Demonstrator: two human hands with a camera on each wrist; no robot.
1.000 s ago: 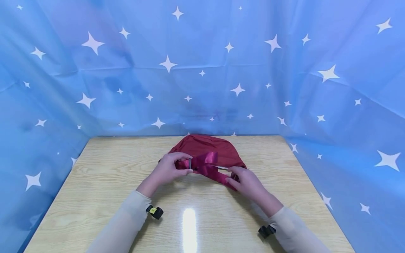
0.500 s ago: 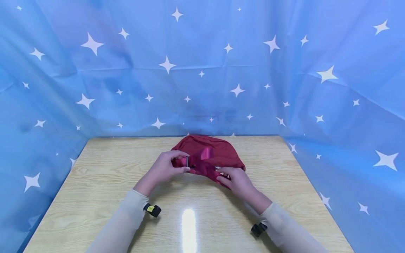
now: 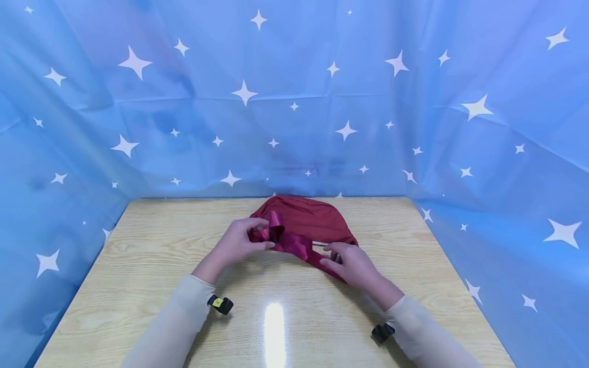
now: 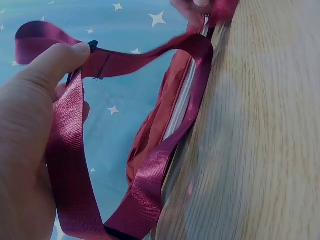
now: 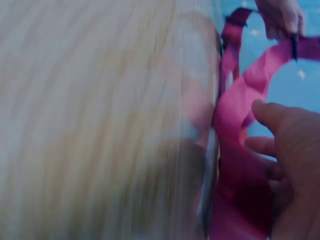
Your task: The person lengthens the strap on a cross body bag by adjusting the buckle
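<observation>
Bag (image 3: 308, 220), contents hidden; left fingers (image 4: 67, 56) pinch strap (image 4: 70, 150).

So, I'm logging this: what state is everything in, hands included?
Dark red fabric bag: lying at the far edge of the pale wooden table
Pale zip: looks closed, partly hidden
Shiny crimson fabric strap: twisted and looped
Small dark slider: threaded on the strap
Left hand: pinching the strap at the slider
Right hand: at the strap; grip unclear

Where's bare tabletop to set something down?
Table is bare left of the left sleeve, right of the right sleeve, and between the sleeves, on the near side of the bag. Crowded: far middle, where left hand, right hand, strap and bag bunch together.
</observation>
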